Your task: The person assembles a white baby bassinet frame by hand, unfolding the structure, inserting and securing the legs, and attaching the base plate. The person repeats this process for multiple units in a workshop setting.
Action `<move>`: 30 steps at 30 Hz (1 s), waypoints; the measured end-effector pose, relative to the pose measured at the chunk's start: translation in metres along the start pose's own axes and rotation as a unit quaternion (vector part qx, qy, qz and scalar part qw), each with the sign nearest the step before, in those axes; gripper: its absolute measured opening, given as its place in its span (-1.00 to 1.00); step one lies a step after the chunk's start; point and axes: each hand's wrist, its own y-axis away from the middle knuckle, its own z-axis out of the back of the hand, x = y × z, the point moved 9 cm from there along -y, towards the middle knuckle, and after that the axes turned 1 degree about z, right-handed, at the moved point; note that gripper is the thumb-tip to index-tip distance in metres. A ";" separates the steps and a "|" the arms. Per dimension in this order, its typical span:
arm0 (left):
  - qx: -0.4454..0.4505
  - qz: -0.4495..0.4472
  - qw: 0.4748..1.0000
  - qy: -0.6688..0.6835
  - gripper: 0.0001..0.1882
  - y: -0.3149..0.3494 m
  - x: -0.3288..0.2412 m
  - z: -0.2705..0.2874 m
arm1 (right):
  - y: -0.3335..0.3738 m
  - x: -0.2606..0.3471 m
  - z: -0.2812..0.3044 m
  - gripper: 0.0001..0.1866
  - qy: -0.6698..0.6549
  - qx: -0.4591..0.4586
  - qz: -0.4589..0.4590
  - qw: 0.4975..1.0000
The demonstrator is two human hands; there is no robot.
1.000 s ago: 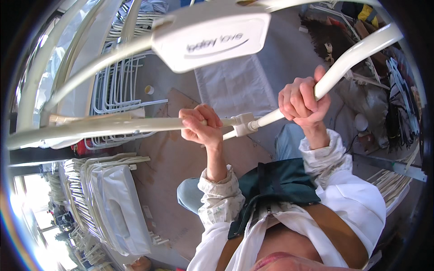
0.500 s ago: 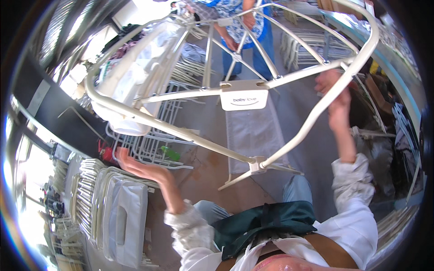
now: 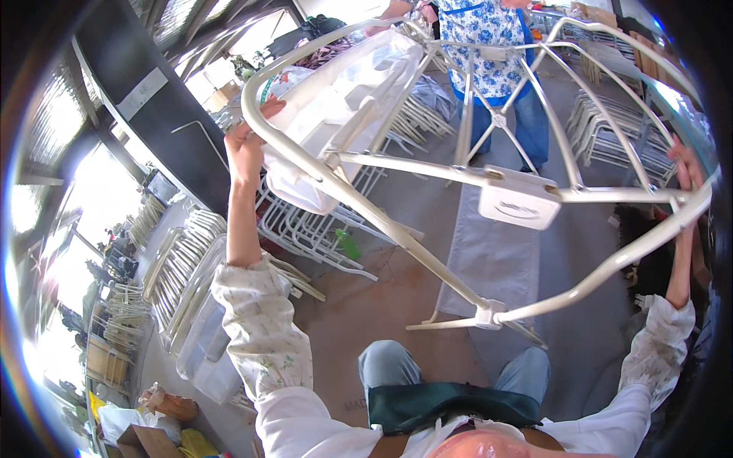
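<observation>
A large cream-coloured tubular metal frame stands upright before me, its curved rail spanning both arms. A white plastic plate sits on its crossbar, and grey-white fabric hangs below. My left hand is closed around the rail at the frame's left side, with fingertips showing past the tube. At the far right, my right hand reaches up to the frame's tubes with bent fingers, seemingly gripping them; the tube and picture edge partly hide it. A translucent white cover lies against the left part of the frame.
Beyond the frame stands a co-worker in a blue flowered apron. Stacked white tube frames lie left of centre, more cream stacks at the left, and another stack at the far right. A cardboard box and bags are at the lower left.
My hands, apart from the rail or loosely raised before, are now at the frame's two sides. The view has shifted, so the frame appears farther right. The co-worker appears more upright.
</observation>
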 end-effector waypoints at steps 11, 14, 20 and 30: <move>-0.030 0.157 0.983 0.088 -0.58 0.085 0.105 -0.010 | 0.039 -0.052 0.026 -0.62 -0.010 0.061 -0.035 0.998; 0.015 0.132 0.991 0.029 -0.48 0.136 0.131 -0.018 | 0.037 -0.031 0.012 -0.57 -0.138 -0.001 -0.215 0.967; 0.021 0.126 0.991 -0.037 -0.46 0.130 0.133 -0.030 | 0.009 0.035 -0.010 -0.71 0.047 0.125 -0.123 0.983; 0.167 0.434 0.885 -0.029 -0.38 0.062 0.088 0.026 | 0.056 0.141 0.026 -0.73 0.242 0.503 -0.374 0.740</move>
